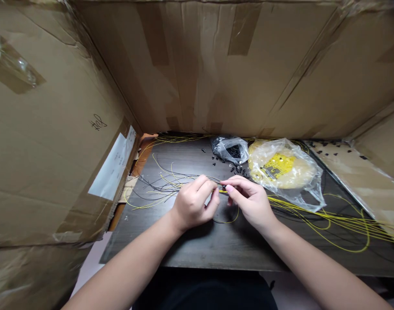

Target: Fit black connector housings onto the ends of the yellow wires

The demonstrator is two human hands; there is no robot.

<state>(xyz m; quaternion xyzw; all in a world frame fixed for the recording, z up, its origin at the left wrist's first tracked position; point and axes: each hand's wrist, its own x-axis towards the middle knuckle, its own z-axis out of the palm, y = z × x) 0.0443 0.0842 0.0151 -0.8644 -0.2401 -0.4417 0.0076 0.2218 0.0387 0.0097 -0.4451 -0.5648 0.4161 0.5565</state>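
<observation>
Over the middle of the dark table, my left hand point(197, 200) has its fingers closed on thin wires, and their loose ends fan out to the left as black wires point(158, 186) and yellow strands. Just to its right, the thumb and fingers of my right hand point(250, 199) pinch a small black part point(224, 187) at the wires. The two hands' fingertips are close together. From beneath my right hand a bundle of yellow wires point(293, 207) runs off to the right edge. How the part sits on the wire is too small to tell.
Behind my hands lie a clear bag of small black parts point(234, 150), some loose black parts point(237, 169), and a bag of yellow pieces point(279, 167). More yellow wires run along the back. Cardboard walls point(197, 77) enclose the dark table point(197, 254) at left, back and right.
</observation>
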